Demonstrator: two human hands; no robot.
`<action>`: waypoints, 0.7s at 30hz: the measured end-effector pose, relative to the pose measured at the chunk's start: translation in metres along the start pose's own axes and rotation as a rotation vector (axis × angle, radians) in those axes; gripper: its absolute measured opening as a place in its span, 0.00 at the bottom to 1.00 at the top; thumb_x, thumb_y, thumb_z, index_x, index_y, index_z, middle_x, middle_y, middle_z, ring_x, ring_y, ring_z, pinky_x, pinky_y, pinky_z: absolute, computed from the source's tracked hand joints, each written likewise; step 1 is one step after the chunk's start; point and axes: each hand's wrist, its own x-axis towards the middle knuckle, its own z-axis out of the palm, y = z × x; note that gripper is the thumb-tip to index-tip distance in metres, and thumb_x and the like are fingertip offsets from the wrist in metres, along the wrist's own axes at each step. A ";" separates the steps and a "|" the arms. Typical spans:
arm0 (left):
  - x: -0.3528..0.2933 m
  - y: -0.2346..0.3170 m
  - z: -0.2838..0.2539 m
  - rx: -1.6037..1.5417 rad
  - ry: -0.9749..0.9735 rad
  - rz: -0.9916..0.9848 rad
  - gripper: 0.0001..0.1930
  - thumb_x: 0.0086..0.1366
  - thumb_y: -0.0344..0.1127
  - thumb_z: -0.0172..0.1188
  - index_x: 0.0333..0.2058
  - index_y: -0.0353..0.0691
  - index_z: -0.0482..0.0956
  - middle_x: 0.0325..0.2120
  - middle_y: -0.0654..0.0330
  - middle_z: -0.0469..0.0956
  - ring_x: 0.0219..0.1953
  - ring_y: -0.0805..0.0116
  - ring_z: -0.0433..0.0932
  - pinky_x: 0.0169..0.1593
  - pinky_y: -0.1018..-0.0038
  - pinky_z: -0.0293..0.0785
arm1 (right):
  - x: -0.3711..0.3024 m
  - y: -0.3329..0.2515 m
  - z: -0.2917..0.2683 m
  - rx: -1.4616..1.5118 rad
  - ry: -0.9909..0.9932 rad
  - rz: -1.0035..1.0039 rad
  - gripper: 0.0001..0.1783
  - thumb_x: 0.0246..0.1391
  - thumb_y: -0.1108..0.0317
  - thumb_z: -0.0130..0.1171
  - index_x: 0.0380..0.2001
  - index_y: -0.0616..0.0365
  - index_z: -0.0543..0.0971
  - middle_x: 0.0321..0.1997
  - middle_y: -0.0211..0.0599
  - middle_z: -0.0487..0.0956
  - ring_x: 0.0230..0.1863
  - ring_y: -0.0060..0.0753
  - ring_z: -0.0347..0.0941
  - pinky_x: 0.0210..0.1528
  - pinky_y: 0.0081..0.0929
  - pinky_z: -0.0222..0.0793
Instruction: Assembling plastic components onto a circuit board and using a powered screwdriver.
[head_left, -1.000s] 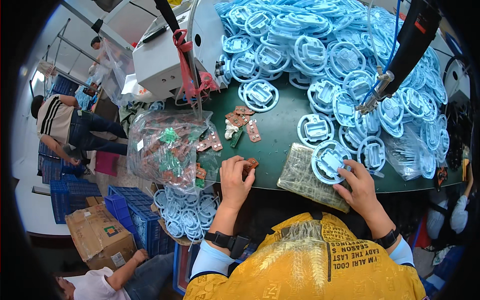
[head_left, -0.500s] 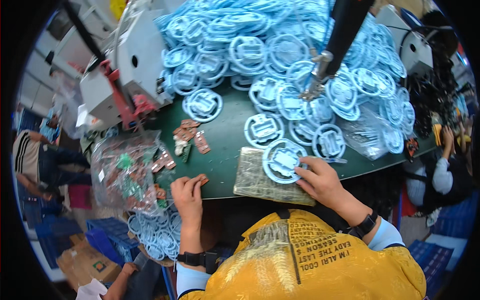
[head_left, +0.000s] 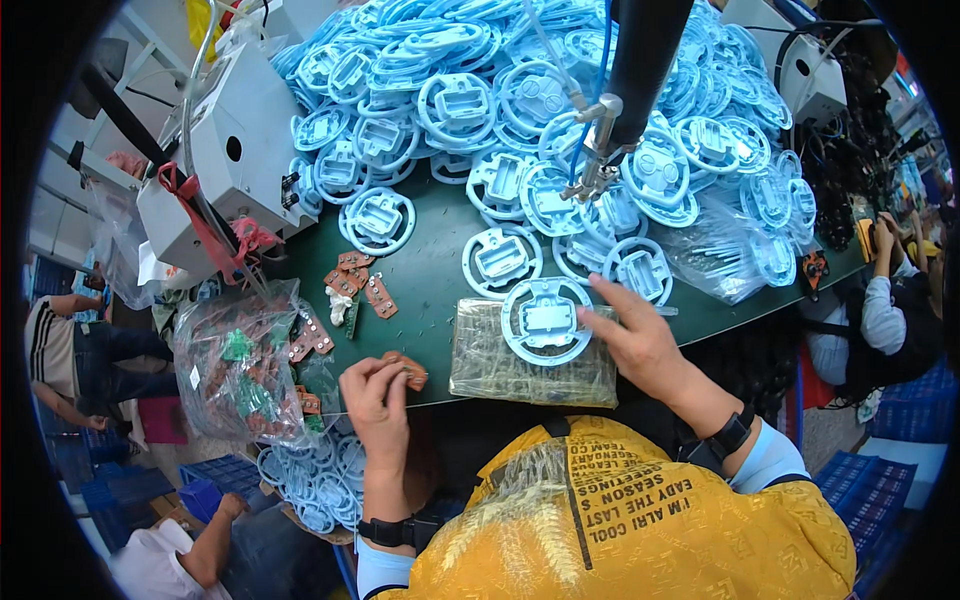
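A round light-blue plastic ring part (head_left: pixel 548 322), with a rectangular recess in its middle, lies on a film-wrapped block (head_left: pixel 480 360) at the table's near edge. Beside it is my right hand (head_left: pixel 645 345), fingers spread, the fingertips at the ring's right rim without a grip on it. To the left, my left hand (head_left: pixel 375 395) pinches a small brown circuit board (head_left: pixel 408 370) between thumb and fingers, just over the table edge. More brown boards (head_left: pixel 380 297) lie loose farther up the table.
A large heap of blue ring parts (head_left: pixel 460 105) covers the far table. A black arm with metal fittings (head_left: pixel 600 150) hangs above it. At left stand a grey machine box (head_left: pixel 220 150) and a clear bag of boards (head_left: pixel 235 370). More rings (head_left: pixel 315 480) fill a box below. Co-workers sit nearby.
My right hand has loosened from the ring and its fingers have spread. The ring has turned slightly on the block. More of the brown board shows at my left fingertips. The whole view has shifted.
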 end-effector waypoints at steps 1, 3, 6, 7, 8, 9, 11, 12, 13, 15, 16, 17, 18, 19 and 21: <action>0.002 0.011 0.003 -0.028 -0.019 0.031 0.09 0.55 0.21 0.66 0.36 0.36 0.82 0.37 0.56 0.74 0.42 0.59 0.74 0.46 0.68 0.71 | 0.004 -0.002 -0.005 -0.085 0.013 0.010 0.27 0.41 0.77 0.66 0.50 0.59 0.77 0.60 0.48 0.73 0.50 0.52 0.74 0.49 0.42 0.72; 0.004 0.028 0.015 -0.136 -0.060 0.054 0.11 0.53 0.20 0.67 0.36 0.38 0.83 0.39 0.56 0.74 0.42 0.59 0.73 0.44 0.70 0.72 | 0.008 -0.015 -0.013 -0.077 -0.002 0.025 0.30 0.42 0.74 0.67 0.53 0.58 0.76 0.58 0.46 0.73 0.44 0.47 0.73 0.45 0.39 0.71; 0.010 0.044 0.035 -0.181 -0.139 0.148 0.11 0.53 0.20 0.68 0.36 0.40 0.85 0.40 0.57 0.74 0.40 0.61 0.72 0.42 0.71 0.72 | 0.010 -0.033 -0.010 -0.025 -0.197 -0.020 0.27 0.44 0.69 0.65 0.51 0.58 0.77 0.50 0.43 0.75 0.40 0.40 0.72 0.40 0.35 0.70; 0.009 0.043 0.040 -0.195 -0.155 0.156 0.12 0.52 0.20 0.68 0.36 0.41 0.85 0.39 0.57 0.74 0.39 0.61 0.72 0.41 0.70 0.72 | 0.007 -0.032 -0.003 -0.021 -0.195 -0.021 0.27 0.44 0.69 0.65 0.51 0.58 0.77 0.50 0.43 0.75 0.40 0.40 0.72 0.40 0.35 0.70; 0.008 0.044 0.042 -0.182 -0.175 0.165 0.12 0.51 0.22 0.69 0.35 0.42 0.85 0.39 0.58 0.75 0.39 0.60 0.72 0.42 0.68 0.71 | 0.003 -0.029 0.004 -0.049 -0.183 -0.038 0.24 0.45 0.69 0.64 0.50 0.59 0.78 0.49 0.43 0.75 0.39 0.40 0.72 0.39 0.35 0.70; 0.008 0.043 0.044 -0.169 -0.196 0.172 0.12 0.50 0.23 0.70 0.35 0.42 0.85 0.38 0.59 0.75 0.38 0.59 0.72 0.42 0.66 0.69 | 0.000 -0.027 0.009 -0.075 -0.173 -0.055 0.22 0.46 0.69 0.63 0.48 0.59 0.79 0.48 0.43 0.76 0.38 0.40 0.72 0.38 0.34 0.70; 0.004 0.039 0.047 -0.159 -0.220 0.169 0.12 0.51 0.24 0.70 0.36 0.43 0.85 0.38 0.60 0.75 0.39 0.60 0.72 0.43 0.65 0.68 | 0.001 -0.020 0.004 -0.093 -0.173 -0.054 0.19 0.47 0.70 0.60 0.45 0.60 0.80 0.49 0.44 0.76 0.41 0.42 0.74 0.40 0.35 0.72; 0.004 0.038 0.048 -0.152 -0.241 0.172 0.12 0.51 0.24 0.70 0.36 0.43 0.85 0.38 0.60 0.75 0.39 0.60 0.73 0.44 0.65 0.67 | -0.001 -0.013 0.004 -0.095 -0.120 -0.073 0.19 0.46 0.71 0.60 0.44 0.61 0.80 0.50 0.45 0.77 0.44 0.43 0.75 0.43 0.35 0.73; 0.005 0.038 0.048 -0.154 -0.242 0.174 0.12 0.51 0.24 0.70 0.36 0.43 0.85 0.38 0.60 0.75 0.39 0.60 0.73 0.44 0.65 0.67 | -0.003 -0.009 0.003 -0.097 -0.068 -0.092 0.19 0.45 0.72 0.60 0.44 0.62 0.80 0.52 0.46 0.77 0.47 0.45 0.76 0.45 0.36 0.74; 0.008 0.039 0.048 -0.146 -0.257 0.207 0.13 0.51 0.25 0.69 0.37 0.44 0.85 0.38 0.61 0.76 0.40 0.59 0.73 0.44 0.65 0.67 | -0.007 -0.009 0.000 -0.084 -0.088 -0.058 0.18 0.45 0.74 0.60 0.43 0.63 0.80 0.54 0.48 0.77 0.53 0.48 0.76 0.50 0.38 0.74; 0.009 0.040 0.048 -0.155 -0.261 0.213 0.13 0.51 0.25 0.69 0.37 0.44 0.85 0.38 0.61 0.76 0.40 0.59 0.73 0.44 0.65 0.67 | -0.009 -0.009 0.000 -0.059 -0.068 -0.056 0.17 0.45 0.74 0.61 0.42 0.63 0.79 0.54 0.48 0.77 0.53 0.49 0.76 0.51 0.39 0.74; 0.009 0.042 0.047 -0.144 -0.256 0.206 0.12 0.51 0.24 0.69 0.36 0.43 0.85 0.38 0.60 0.76 0.40 0.59 0.73 0.45 0.65 0.68 | -0.010 -0.008 0.001 -0.035 -0.048 -0.053 0.17 0.45 0.75 0.61 0.42 0.63 0.79 0.54 0.48 0.77 0.53 0.50 0.76 0.52 0.40 0.74; 0.011 0.043 0.045 -0.131 -0.252 0.203 0.12 0.50 0.23 0.68 0.35 0.42 0.85 0.38 0.59 0.77 0.41 0.59 0.73 0.45 0.66 0.69 | -0.010 -0.009 0.003 0.004 -0.041 -0.054 0.16 0.45 0.76 0.61 0.41 0.64 0.79 0.54 0.49 0.76 0.55 0.51 0.76 0.55 0.41 0.74; 0.013 0.044 0.045 -0.139 -0.257 0.214 0.12 0.50 0.23 0.68 0.35 0.42 0.85 0.38 0.59 0.77 0.41 0.59 0.73 0.45 0.66 0.69 | -0.010 -0.009 0.004 -0.006 -0.037 -0.044 0.16 0.45 0.76 0.61 0.41 0.64 0.79 0.54 0.49 0.76 0.55 0.51 0.76 0.55 0.41 0.74; 0.015 0.045 0.045 -0.113 -0.284 0.254 0.12 0.50 0.23 0.68 0.35 0.42 0.85 0.38 0.59 0.77 0.41 0.58 0.74 0.45 0.66 0.70 | -0.010 -0.009 0.005 0.037 -0.015 -0.056 0.16 0.45 0.76 0.61 0.41 0.64 0.78 0.54 0.49 0.76 0.55 0.52 0.76 0.55 0.42 0.74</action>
